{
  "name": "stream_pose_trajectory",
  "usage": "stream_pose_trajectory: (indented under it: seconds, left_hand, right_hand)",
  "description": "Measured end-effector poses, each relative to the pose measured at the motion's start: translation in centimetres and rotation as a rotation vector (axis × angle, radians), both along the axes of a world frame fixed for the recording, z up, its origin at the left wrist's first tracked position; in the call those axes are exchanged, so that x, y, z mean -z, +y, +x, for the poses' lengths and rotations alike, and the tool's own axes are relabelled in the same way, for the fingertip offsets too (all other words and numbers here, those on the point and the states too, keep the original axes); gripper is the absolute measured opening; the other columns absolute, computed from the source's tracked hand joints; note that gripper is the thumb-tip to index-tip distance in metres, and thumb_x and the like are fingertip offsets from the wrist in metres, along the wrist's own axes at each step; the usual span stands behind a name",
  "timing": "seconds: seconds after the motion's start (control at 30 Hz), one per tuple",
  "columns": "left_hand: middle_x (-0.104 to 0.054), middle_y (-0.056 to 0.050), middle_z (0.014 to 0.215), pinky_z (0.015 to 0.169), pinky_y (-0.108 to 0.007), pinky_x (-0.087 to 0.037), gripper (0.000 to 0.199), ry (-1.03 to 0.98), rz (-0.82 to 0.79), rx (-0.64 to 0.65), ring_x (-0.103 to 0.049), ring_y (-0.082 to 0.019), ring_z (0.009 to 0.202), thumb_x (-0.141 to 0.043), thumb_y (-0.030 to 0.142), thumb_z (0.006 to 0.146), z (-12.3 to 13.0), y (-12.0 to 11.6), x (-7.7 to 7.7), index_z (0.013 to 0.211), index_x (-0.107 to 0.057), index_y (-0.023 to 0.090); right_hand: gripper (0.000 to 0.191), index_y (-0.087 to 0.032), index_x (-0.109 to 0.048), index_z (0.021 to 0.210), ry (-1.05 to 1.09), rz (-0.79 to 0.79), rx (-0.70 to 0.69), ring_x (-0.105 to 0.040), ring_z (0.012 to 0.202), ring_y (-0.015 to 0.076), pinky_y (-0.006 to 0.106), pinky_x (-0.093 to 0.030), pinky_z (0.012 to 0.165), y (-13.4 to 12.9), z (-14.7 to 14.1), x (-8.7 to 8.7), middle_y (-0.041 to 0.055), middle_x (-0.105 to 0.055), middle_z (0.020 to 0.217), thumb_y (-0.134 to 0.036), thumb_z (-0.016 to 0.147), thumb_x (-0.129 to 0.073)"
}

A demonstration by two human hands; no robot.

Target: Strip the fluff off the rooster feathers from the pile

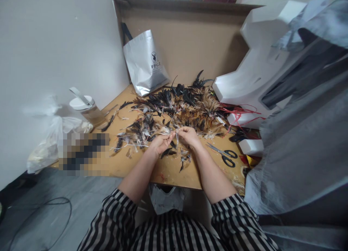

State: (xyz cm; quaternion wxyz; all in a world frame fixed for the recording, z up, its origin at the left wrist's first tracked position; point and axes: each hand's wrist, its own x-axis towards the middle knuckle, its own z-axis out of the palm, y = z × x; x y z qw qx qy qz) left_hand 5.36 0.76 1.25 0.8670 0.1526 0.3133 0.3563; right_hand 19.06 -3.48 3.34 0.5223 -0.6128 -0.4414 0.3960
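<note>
My left hand (163, 143) and my right hand (189, 136) meet over the middle of the table, thumbs and fingertips pinched together. Between them is a small, pale feather (177, 138), its tip hanging down; the finer detail at the fingertips is too small to make out. Just beyond my hands spreads a heap of brown feathers (195, 122), with black feathers (163, 99) behind. A few loose dark feathers (168, 152) lie below my left hand. To the right of my right hand rest scissors with black handles (228, 157), their blades spread.
A silver bag (145, 62) leans on the cardboard at the back left. A lidded cup (88, 109) and a plastic bag (46, 146) stand on the left. Red strings (241, 115) lie by white foam (244, 77) at the right, near a grey cloth (299, 149).
</note>
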Motion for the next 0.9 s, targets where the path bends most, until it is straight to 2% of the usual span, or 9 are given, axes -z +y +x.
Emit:
stream_pose_trajectory:
  seconds: [0.27,0.4,0.47,0.53,0.67,0.9]
  left_hand:
    - [-0.063,-0.011,0.079,0.049,-0.009,-0.046,0.019,0.108,0.061,0.158,-0.058,-0.005,0.057,-0.043,0.014,0.083,-0.2,-0.4,-0.7,0.077,-0.060,0.007]
    - [-0.065,-0.013,0.080,0.051,-0.015,-0.046,0.009,0.149,0.288,0.303,-0.060,-0.009,0.060,-0.054,0.014,0.076,-0.2,-1.0,-0.3,0.079,-0.060,0.007]
    - [-0.065,-0.013,0.081,0.051,-0.016,-0.045,0.013,0.172,0.408,0.345,-0.060,-0.010,0.060,-0.061,0.016,0.071,-0.2,-1.3,-0.1,0.081,-0.061,0.008]
    - [-0.065,-0.011,0.079,0.049,-0.015,-0.044,0.020,0.200,0.497,0.323,-0.058,-0.008,0.058,-0.065,0.021,0.068,-0.1,-1.4,0.0,0.082,-0.061,0.009]
    - [-0.063,-0.007,0.073,0.046,-0.014,-0.039,0.028,0.288,0.625,0.172,-0.056,-0.007,0.055,-0.064,0.034,0.067,0.1,-1.4,-0.3,0.079,-0.059,0.010]
    - [-0.060,-0.002,0.065,0.041,-0.015,-0.034,0.028,0.376,0.636,0.015,-0.052,-0.005,0.048,-0.067,0.033,0.062,0.3,-1.3,-0.9,0.077,-0.057,0.012]
  right_hand:
    - [0.028,-0.014,-0.057,0.063,0.035,0.007,-0.036,-0.036,0.038,0.0064,0.020,-0.029,0.041,-0.2,0.1,-0.3,-0.0029,-0.049,0.044,-0.041,0.057,-0.062]
    - [0.024,-0.015,-0.056,0.062,0.064,0.006,-0.065,-0.037,0.038,0.0061,0.020,-0.030,0.042,-0.3,0.3,-0.4,-0.0036,-0.049,0.043,-0.037,0.057,-0.063]
    - [0.023,-0.014,-0.056,0.061,0.060,0.008,-0.077,-0.038,0.038,0.0062,0.020,-0.030,0.042,-0.3,0.4,-0.4,-0.0034,-0.049,0.043,-0.036,0.058,-0.063]
    - [0.023,-0.014,-0.057,0.062,0.056,0.019,-0.087,-0.038,0.039,0.0063,0.020,-0.031,0.043,-0.3,0.6,-0.3,-0.0032,-0.049,0.043,-0.036,0.059,-0.062]
    - [0.024,-0.013,-0.059,0.064,0.015,0.030,-0.087,-0.039,0.040,0.0066,0.020,-0.032,0.045,-0.2,0.6,-0.1,-0.0022,-0.051,0.045,-0.037,0.059,-0.062]
    - [0.027,-0.012,-0.064,0.069,-0.033,0.054,-0.121,-0.042,0.046,0.0071,0.020,-0.032,0.045,-0.5,0.4,-0.4,0.0008,-0.058,0.056,-0.038,0.060,-0.062]
